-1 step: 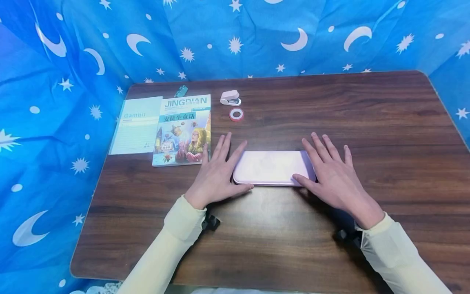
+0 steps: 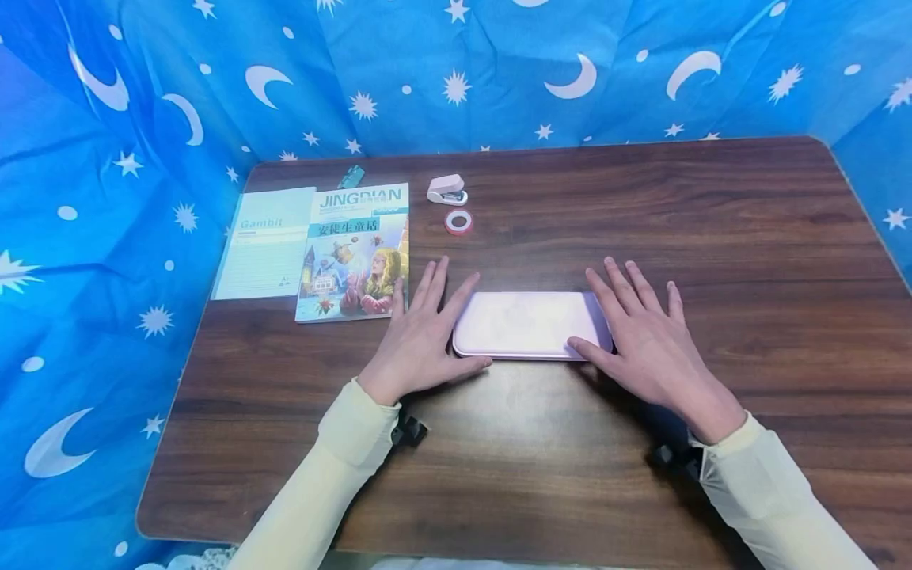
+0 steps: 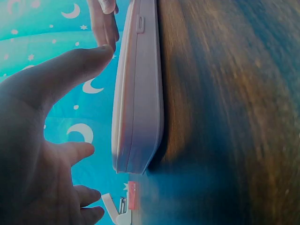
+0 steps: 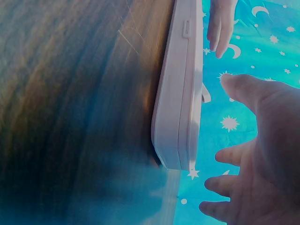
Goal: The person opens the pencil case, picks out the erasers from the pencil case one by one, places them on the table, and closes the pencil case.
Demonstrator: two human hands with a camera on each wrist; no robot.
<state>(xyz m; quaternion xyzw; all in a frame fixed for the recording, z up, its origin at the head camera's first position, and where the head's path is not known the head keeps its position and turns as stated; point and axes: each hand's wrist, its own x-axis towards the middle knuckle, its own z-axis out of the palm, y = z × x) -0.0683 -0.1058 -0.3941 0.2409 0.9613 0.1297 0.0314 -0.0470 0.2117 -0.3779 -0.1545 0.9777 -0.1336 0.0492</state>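
A pale pink, rounded rectangular case (image 2: 523,324) lies flat on the wooden table, its side with a small latch showing in the left wrist view (image 3: 143,93) and the right wrist view (image 4: 176,93). The left hand (image 2: 422,340) is spread at the case's left end, fingers straight, thumb near the front corner. At the other end the right hand (image 2: 651,348) is spread too, its thumb over the front right corner. Neither hand curls round the case; whether the fingers touch it I cannot tell.
Left of the hands lie a picture-covered book (image 2: 352,269) and a pale green notebook (image 2: 262,253), with a small teal item (image 2: 351,176) behind. A pink and white stapler (image 2: 447,190) and a red-edged tape roll (image 2: 459,222) are behind the case. Blue patterned cloth (image 2: 499,79) surrounds the table.
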